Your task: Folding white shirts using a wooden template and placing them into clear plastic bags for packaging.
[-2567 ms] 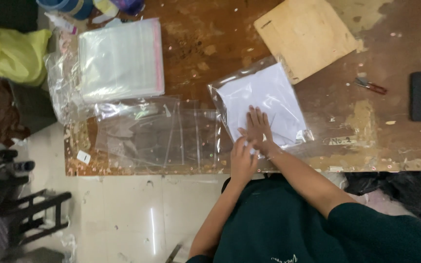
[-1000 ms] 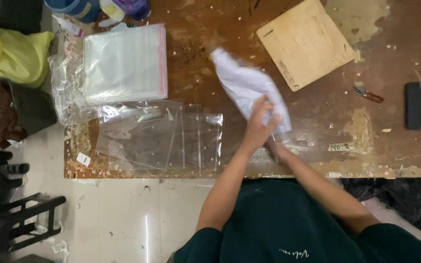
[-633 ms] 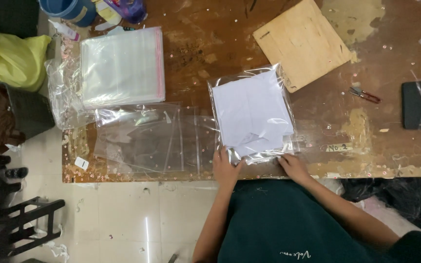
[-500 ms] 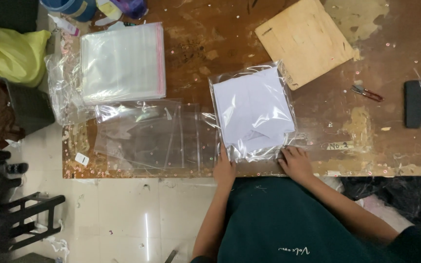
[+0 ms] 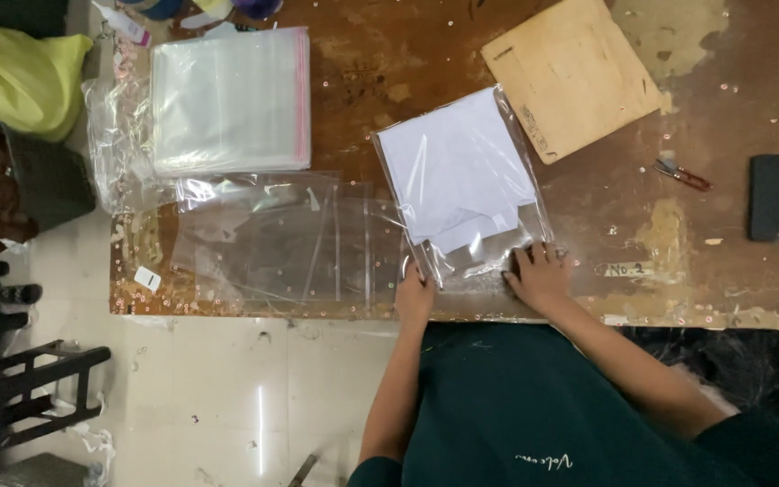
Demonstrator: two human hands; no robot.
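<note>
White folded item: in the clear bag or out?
In. The white folded item lies under the glossy film of the clear plastic bag, whose near edge the left hand and right hand press down.

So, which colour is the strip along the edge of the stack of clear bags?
Pink-red, along the right edge of the stack of clear bags, seen in the head view.

Both hands, left hand and right hand, press flat (fingers spread).

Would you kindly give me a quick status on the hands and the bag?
Both hands, left hand and right hand, pressing clear bag at its near edge. White sheet inside. Nothing blocking.
</note>
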